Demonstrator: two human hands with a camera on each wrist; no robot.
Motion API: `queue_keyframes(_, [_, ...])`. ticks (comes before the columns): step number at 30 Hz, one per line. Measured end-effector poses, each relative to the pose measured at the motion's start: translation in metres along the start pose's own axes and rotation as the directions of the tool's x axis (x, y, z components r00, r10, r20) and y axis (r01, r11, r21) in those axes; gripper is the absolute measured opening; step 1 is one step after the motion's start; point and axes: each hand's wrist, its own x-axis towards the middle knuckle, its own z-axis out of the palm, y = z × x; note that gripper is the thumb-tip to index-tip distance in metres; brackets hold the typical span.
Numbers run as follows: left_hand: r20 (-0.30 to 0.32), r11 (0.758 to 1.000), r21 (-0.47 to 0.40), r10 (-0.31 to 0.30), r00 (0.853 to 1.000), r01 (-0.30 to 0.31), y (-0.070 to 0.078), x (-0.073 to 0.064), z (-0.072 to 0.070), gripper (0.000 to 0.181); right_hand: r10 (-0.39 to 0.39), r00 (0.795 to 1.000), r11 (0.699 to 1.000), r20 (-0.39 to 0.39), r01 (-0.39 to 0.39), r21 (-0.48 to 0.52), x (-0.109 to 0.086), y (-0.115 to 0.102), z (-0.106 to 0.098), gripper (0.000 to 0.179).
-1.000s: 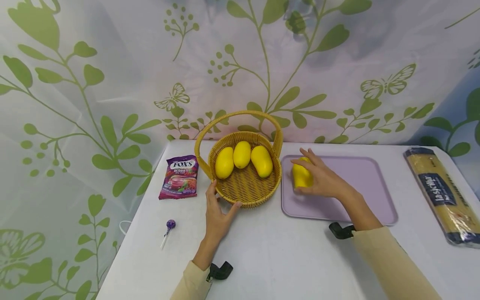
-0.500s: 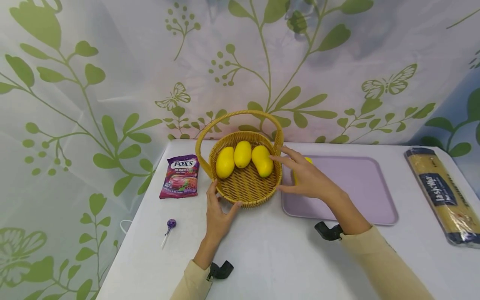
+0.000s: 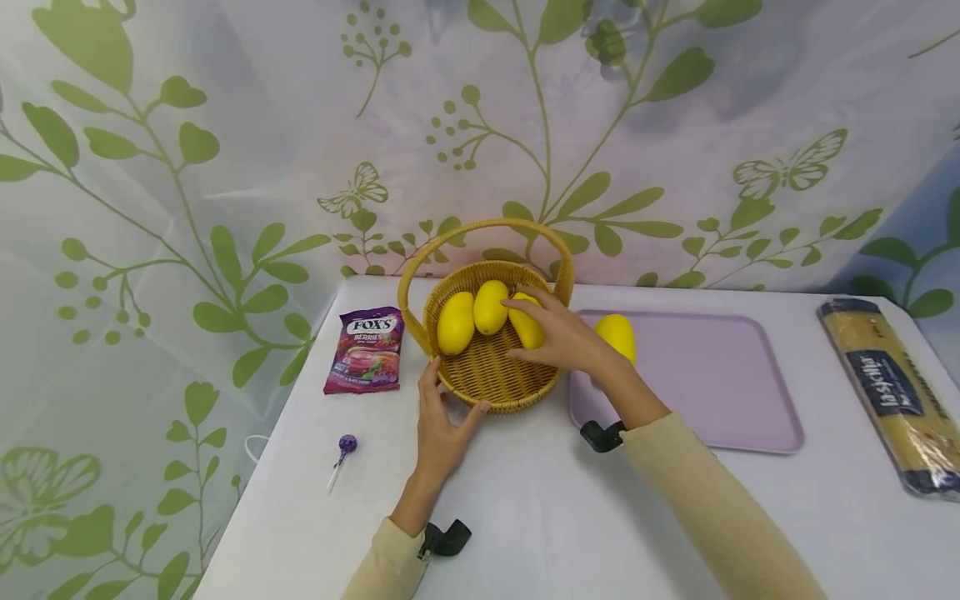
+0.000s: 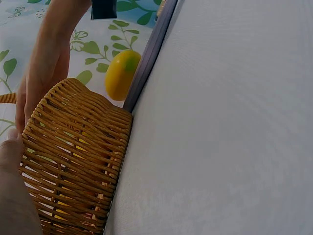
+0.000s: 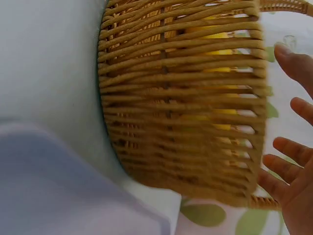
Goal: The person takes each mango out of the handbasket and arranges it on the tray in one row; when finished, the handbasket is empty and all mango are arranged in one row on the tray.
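Note:
In the head view, a round wicker basket (image 3: 504,379) with a tall handle holds 3 yellow mangoes, one at left (image 3: 455,323), one in the middle (image 3: 491,307) and one at right (image 3: 528,324). My left hand (image 3: 442,437) touches the basket's near-left rim, thumb and index finger spread wide apart. Over the basket's right side reaches my right hand (image 3: 558,333), fingers spread and partly covering the right mango; whether they touch it I cannot tell. The right wrist view shows these fingers (image 5: 293,149) apart above the rim. Another mango (image 3: 617,337) lies on the lilac tray (image 3: 712,383).
Left of the basket lies a purple candy bag (image 3: 366,350), with a lollipop (image 3: 346,450) nearer the front. A long pasta packet (image 3: 888,392) lies at the far right. A patterned curtain (image 3: 660,125) hangs behind the white table (image 3: 525,500).
My right hand has left the mango on the tray and moved left over the basket, uncovering that mango. The left hand stays at the basket rim.

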Motion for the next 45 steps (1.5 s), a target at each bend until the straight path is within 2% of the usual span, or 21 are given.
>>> queue_keyframes(7, [0.016,1.0,0.006,-0.03,0.999,0.029,0.002,0.0,-0.002,0.096,0.028,1.0,1.0,0.001,-0.028,-0.002,0.024,0.002,0.012,0.076])
queue_keyframes(15, [0.019,0.999,0.021,-0.047,0.999,0.046,0.001,0.0,-0.001,0.097,0.127,0.989,0.992,0.08,-0.128,0.01,0.043,0.007,0.021,0.076])
queue_keyframes(21, [0.029,0.998,0.02,-0.061,0.998,0.06,-0.001,-0.001,-0.001,0.097,0.123,0.987,0.992,0.103,-0.124,0.004,0.056,0.011,0.028,0.075])
queue_keyframes(29, [0.024,0.999,0.022,-0.042,0.999,0.042,0.0,-0.001,-0.001,0.097,0.146,0.983,0.989,0.11,-0.143,-0.036,0.064,0.015,0.036,0.076])
queue_keyframes(35, [0.034,0.999,0.018,-0.05,0.998,0.05,0.004,-0.001,-0.001,0.097,0.173,0.98,0.983,0.098,-0.166,-0.075,0.066,0.021,0.042,0.08])
queue_keyframes(41, [0.022,0.999,0.022,-0.041,0.999,0.041,0.005,0.0,-0.002,0.097,0.147,0.987,0.979,0.066,-0.135,-0.155,0.069,0.024,0.047,0.079])
queue_keyframes(45, [0.022,0.998,0.03,-0.047,0.999,0.046,0.005,0.0,-0.003,0.096,0.117,0.992,0.981,0.041,-0.109,-0.158,0.069,0.024,0.05,0.076])
